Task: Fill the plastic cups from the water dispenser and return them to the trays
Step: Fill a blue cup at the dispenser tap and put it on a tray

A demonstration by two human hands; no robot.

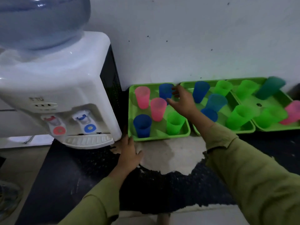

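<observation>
A white water dispenser [61, 88] with a red tap [59, 129] and a blue tap [89, 127] stands at the left. Beside it lies a green tray [162, 138] holding two pink cups [142, 96], two blue cups and a green cup [175, 122]. My right hand [182, 101] hovers over this tray with spread fingers, right next to the far blue cup [165, 92], holding nothing. My left hand [129, 151] rests flat on the counter by the tray's near left corner.
Two more green trays [243, 129] [276, 128] to the right hold several blue, green, teal and pink cups. The dark counter [73, 176] has a worn pale patch [170, 156] in front of the trays. A white wall stands behind.
</observation>
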